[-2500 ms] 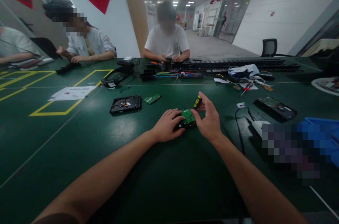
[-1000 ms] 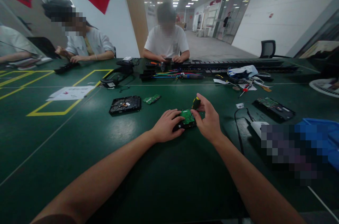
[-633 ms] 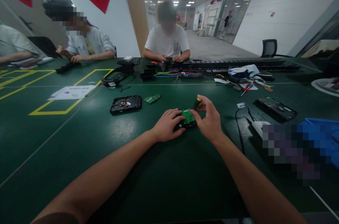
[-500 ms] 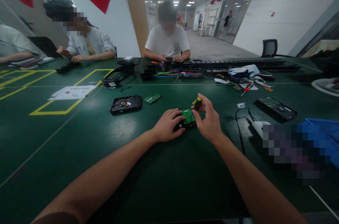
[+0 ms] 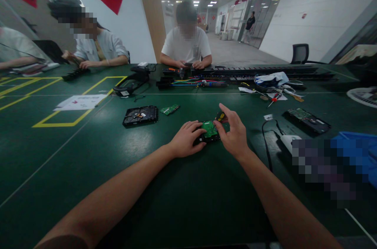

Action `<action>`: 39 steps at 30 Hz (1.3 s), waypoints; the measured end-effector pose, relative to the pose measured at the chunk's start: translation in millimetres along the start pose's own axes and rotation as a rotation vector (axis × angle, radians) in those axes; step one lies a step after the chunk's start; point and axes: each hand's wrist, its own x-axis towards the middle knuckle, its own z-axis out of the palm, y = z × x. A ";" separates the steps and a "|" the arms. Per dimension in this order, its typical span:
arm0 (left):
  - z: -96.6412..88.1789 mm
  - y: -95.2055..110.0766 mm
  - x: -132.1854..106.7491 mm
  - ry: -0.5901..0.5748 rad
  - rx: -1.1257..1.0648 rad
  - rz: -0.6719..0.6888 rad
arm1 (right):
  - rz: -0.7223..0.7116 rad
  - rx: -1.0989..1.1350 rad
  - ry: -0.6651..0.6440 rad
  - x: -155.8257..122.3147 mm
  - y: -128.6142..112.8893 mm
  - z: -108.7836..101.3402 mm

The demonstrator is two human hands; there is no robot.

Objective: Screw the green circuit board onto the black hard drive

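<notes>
A small hard drive with a green circuit board lies on the green table in front of me. My left hand rests over its left side, fingers curled down on it. My right hand grips a screwdriver with a black and yellow handle, its tip down on the board's right edge. The shaft is hidden behind my fingers.
Another opened hard drive and a loose green board lie to the left. A third drive sits at the right, near a black cable and a white adapter. Two people sit across the table behind tools and wires.
My right hand has kept turning the screwdriver on the board; the handle now sits lower and more hidden behind my fingers. My left hand has stayed put on the drive.
</notes>
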 end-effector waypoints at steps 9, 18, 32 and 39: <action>0.5 -0.8 -0.3 -0.003 0.019 0.005 | -0.007 0.004 0.004 -1.6 -0.6 1.7; 0.9 -2.2 -0.1 -0.019 0.027 0.004 | 0.013 0.055 -0.056 -2.6 -2.9 2.4; 1.1 -1.5 -0.5 -0.002 0.027 0.010 | -0.028 -0.027 0.000 -0.7 -3.1 2.4; 1.4 -1.8 -0.4 -0.009 0.023 0.006 | -0.036 0.024 -0.051 -2.8 -4.4 3.2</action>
